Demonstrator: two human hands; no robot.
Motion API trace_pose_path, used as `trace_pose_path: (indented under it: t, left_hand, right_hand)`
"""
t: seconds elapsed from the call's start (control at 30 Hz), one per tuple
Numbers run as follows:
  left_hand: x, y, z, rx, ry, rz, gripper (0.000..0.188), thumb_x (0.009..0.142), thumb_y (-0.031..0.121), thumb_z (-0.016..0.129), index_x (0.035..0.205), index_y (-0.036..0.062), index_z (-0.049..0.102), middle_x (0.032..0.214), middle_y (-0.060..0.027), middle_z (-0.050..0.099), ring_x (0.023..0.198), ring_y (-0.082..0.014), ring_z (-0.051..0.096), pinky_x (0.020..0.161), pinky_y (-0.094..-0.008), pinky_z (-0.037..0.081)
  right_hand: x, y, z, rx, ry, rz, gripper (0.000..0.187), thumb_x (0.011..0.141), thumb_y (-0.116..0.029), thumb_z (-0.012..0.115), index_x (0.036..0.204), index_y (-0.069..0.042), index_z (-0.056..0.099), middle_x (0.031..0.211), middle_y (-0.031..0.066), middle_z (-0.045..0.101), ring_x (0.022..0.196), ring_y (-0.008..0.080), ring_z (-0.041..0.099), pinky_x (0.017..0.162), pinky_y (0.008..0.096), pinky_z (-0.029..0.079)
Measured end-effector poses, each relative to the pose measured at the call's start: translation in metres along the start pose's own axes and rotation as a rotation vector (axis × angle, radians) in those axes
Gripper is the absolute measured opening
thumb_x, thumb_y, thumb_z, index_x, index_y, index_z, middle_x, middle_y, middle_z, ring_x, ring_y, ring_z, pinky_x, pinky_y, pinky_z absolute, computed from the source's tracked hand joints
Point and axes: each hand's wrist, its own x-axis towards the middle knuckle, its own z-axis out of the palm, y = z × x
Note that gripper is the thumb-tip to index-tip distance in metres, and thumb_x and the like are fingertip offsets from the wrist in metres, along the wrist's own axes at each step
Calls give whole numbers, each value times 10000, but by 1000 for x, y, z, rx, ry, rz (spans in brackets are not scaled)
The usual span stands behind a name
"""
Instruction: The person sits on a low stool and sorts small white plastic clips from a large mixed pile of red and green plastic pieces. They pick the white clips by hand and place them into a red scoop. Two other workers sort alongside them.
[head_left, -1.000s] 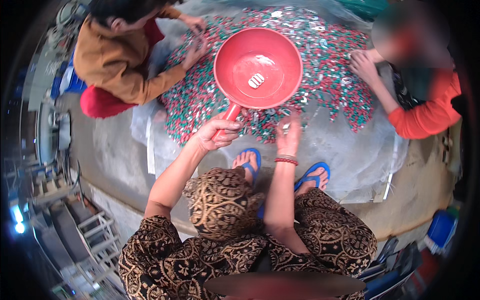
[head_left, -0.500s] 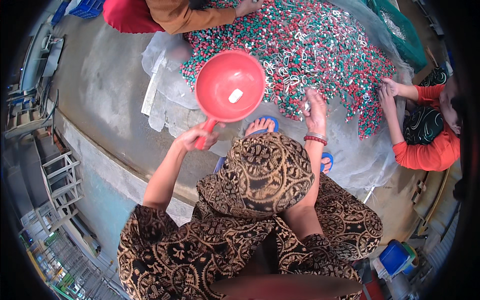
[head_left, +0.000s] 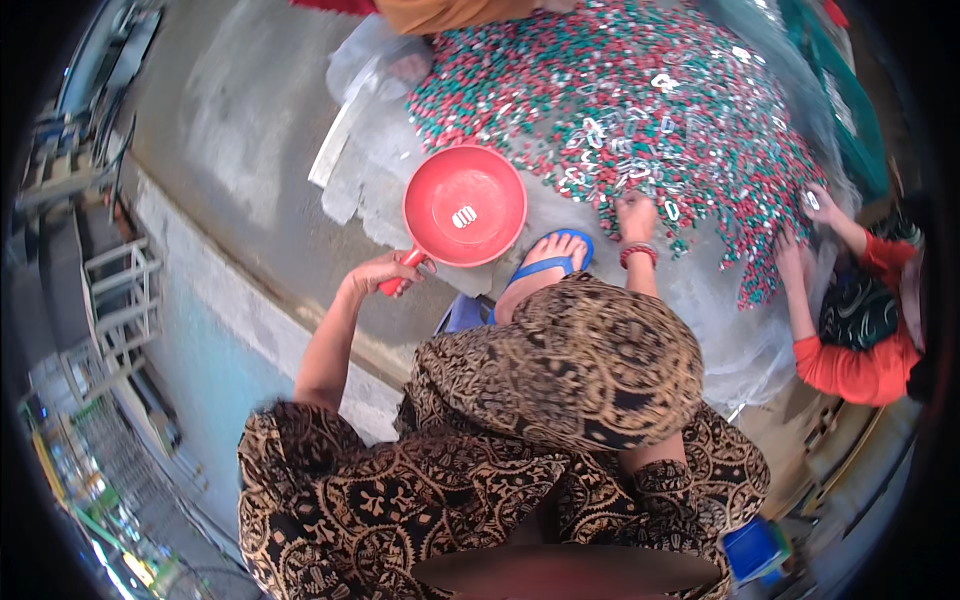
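My left hand [head_left: 383, 272] is wrapped round the handle of a red plastic scoop [head_left: 495, 205], a round dipper held level at the pile's near left edge. On its floor lie a few small white pieces [head_left: 464, 216] side by side. At the near edge of a wide heap of small red, green and white pieces [head_left: 540, 85], my right hand [head_left: 637, 217] has its fingers curled down among them. Whether they pinch a piece is hidden. Pale loop-shaped links [head_left: 594, 132] lie scattered over the heap, one of them [head_left: 672, 211] just right of this hand.
A co-worker in an orange-red sleeve [head_left: 850, 372] reaches into the heap's right side, a white link in one hand [head_left: 818, 205]. Another person's brown sleeve [head_left: 440, 14] is at the top. Clear plastic sheeting [head_left: 715, 340] lies under the heap; a green crate [head_left: 855, 150] stands beyond it.
My right hand, earlier raised with a pale piece in its fingers, is now down in the heap. The scoop sits slightly lower in view. The co-worker at right now holds up a white link.
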Motion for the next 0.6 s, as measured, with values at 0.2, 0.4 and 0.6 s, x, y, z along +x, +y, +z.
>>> trace_pose_path:
  t: [0.2, 0.4, 0.6]
  left_hand:
    - [-5, -42, -18, 40, 47, -69, 496, 728, 195, 714, 1175, 90, 524, 662, 12, 561, 529, -88, 528, 475, -244, 426]
    - [0, -13, 9, 820, 889, 460, 448, 714, 291, 749, 1028, 50, 539, 884, -108, 562, 853, -245, 555, 748, -377, 455]
    - [44, 48, 42, 1041, 831, 877, 259, 739, 142, 668, 926, 30, 530, 915, -183, 527, 890, -361, 540, 776, -435, 445]
  right_hand:
    - [-6, 15, -35, 1389, -521, 387, 74, 851, -140, 592, 826, -98, 537, 623, -16, 464, 435, 78, 377, 338, 179, 245]
    - [-15, -19, -80, 1815, -440, 352, 81, 853, -125, 572, 828, -60, 530, 778, 70, 508, 643, 128, 463, 324, 150, 274]
    - [-15, -33, -97, 1969, -337, 178, 74, 812, -96, 577, 877, -91, 542, 846, 47, 540, 689, 131, 526, 386, 170, 389]
